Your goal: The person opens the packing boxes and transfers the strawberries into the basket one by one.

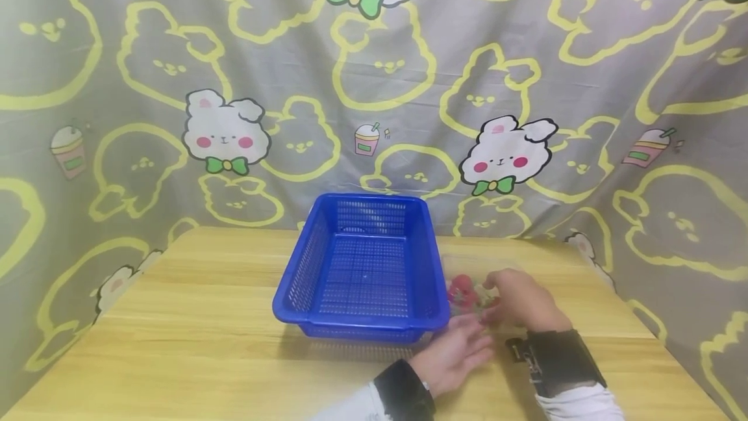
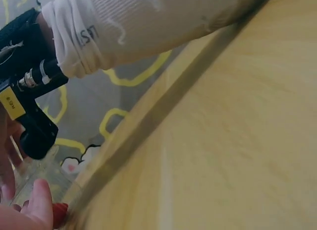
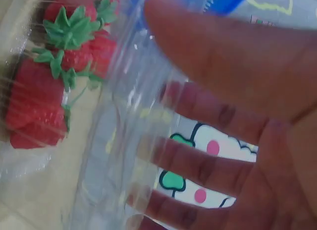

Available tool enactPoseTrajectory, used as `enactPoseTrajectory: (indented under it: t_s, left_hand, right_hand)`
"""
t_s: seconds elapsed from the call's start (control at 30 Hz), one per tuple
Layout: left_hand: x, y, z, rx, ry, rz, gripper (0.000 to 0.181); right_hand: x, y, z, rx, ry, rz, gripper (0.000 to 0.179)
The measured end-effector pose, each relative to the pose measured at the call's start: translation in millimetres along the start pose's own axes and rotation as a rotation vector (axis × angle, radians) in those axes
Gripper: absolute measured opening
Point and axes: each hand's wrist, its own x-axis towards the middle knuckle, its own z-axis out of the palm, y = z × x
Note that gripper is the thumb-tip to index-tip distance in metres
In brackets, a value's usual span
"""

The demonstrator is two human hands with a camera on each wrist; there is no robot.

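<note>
A clear plastic box (image 3: 124, 116) holding red strawberries with green leaves (image 3: 37, 101) lies just right of the blue basket. My right hand (image 1: 523, 297) grips its right side, the thumb on one face and the fingers showing through the plastic. At the near edge of the box is my left hand (image 1: 456, 353), fingers loosely extended. A red strawberry (image 2: 60, 215) shows beside the left thumb in the left wrist view. Whether the left fingers touch the box is blurred. The right hand partly covers the strawberries in the head view.
The blue basket (image 1: 289, 314), with perforated walls, stands in the middle of the wooden table (image 1: 193, 343), close to the left hand. Behind and beside the table hangs a grey curtain (image 1: 397, 128) with cartoon prints. Each wrist wears a black strap.
</note>
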Motion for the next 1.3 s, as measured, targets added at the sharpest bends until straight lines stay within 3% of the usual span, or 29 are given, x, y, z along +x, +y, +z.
enactPoseTrajectory:
  t_s: [0.17,0.33,0.73,1.03,1.3]
  left_hand:
    - [8.2,-4.0,9.0,-0.01,0.039,0.006,0.035]
    - [13.8,-7.3,13.6,0.015,0.099,0.027,0.026]
    - [18.2,-5.8,14.4,0.118,0.199,0.042,0.025]
    - [17.0,-6.5,12.5,0.089,0.182,0.034,0.024]
    - [16.0,-7.5,9.5,0.113,0.141,0.027,0.028]
  right_hand:
    - [-0.3,-7,2,-0.048,0.03,0.024,0.039]
    - [0.8,-16,10,-0.092,0.089,0.029,0.015]
    - [3.5,-21,19,-0.235,0.194,-0.005,0.019]
    - [5.6,-17,18,-0.188,0.152,0.01,0.027]
    - [4.2,-8,2,-0.076,0.129,0.022,0.01]
